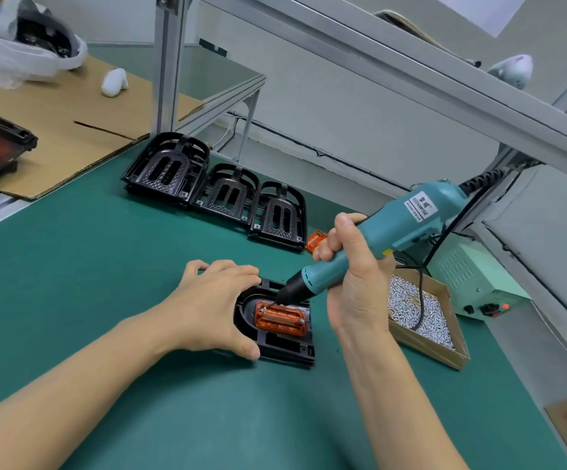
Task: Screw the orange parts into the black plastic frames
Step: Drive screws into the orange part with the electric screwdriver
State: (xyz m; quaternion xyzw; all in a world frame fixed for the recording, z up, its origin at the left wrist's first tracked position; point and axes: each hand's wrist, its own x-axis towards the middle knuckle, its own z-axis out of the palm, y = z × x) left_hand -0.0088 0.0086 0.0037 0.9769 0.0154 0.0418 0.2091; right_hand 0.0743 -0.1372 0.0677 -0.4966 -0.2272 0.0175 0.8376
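Your left hand [214,307] clasps the black plastic frame [277,346] on the green mat [106,273], fingers curled over its edge. Your right hand [353,276] grips the teal electric screwdriver [387,232], bit on the ribbed translucent orange part [280,318] seated in it. Beside: cardboard tray [445,354] holding silver screws [411,310]; three glossy spare frames [217,191].

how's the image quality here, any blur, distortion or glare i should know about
Head view: sharp in the centre, on the orange part and the screwdriver; the top-left corner is blurred, smearing the white plastic bag; wide-angle distortion tilts and bends the aluminium rail; lighting is soft and even, with faint shadows under both hands and mild sheen on the spare black frames.
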